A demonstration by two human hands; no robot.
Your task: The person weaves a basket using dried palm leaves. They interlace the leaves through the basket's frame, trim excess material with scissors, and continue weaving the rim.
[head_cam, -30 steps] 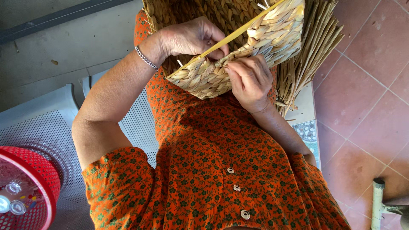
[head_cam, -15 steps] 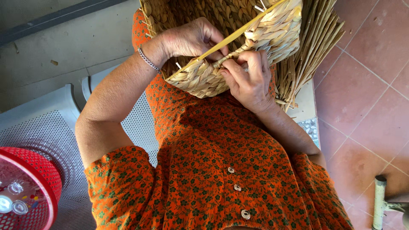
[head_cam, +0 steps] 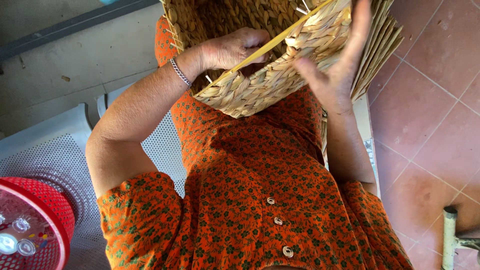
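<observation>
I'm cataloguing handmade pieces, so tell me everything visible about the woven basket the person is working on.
The woven basket is plaited from pale, straw-coloured dried fibre in thick twisted strands, unfinished, with thin stakes poking out along its edge. It is held tilted above the lap, its top cut off by the frame. A flat yellow strip crosses its side. The left hand grips its rim; the right hand is open against its right side. Loose fibre strands hang behind it.

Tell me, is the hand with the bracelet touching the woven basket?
Touching. The head view shows the left hand resting on the woven basket, its fingers curled over the rim beside a yellow strip.
</observation>
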